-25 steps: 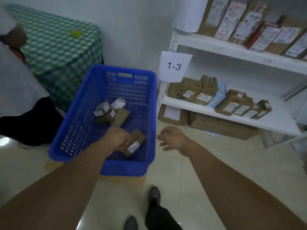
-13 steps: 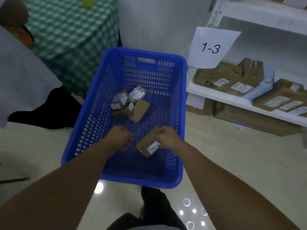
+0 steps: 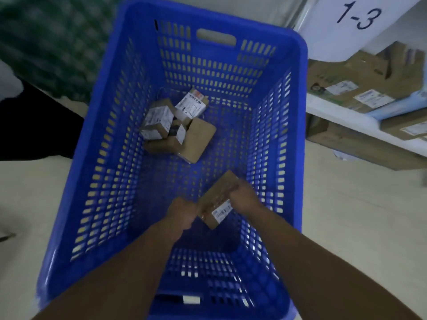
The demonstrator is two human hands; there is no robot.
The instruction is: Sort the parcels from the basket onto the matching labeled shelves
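Observation:
A blue slotted basket (image 3: pixel 208 17) stands on the floor below me. Both my arms reach into it. My right hand (image 3: pixel 245 197) grips the far right side of a small brown parcel (image 3: pixel 215 199) with a white barcode label, held tilted above the basket's floor near the front right. My left hand (image 3: pixel 182 215) is curled against the parcel's near left edge. Several other small labeled parcels (image 3: pixel 175 128) lie heaped at the far left of the basket. At the upper right a paper sign reading 1-3 (image 3: pixel 355 17) hangs on a white shelf (image 3: pixel 335 112).
Cardboard parcels (image 3: pixel 360 93) lie on the 1-3 shelf, and a large flat box (image 3: pixel 351 142) sits on the floor beneath it. A green checked cloth (image 3: pixel 46 42) hangs at the upper left. A person's dark clothing (image 3: pixel 27 125) is at the left edge. Pale floor surrounds the basket.
My right hand came in and took the small parcel that my left hand first held. My head moved closer over the basket. My left hand has come back against the parcel's edge.

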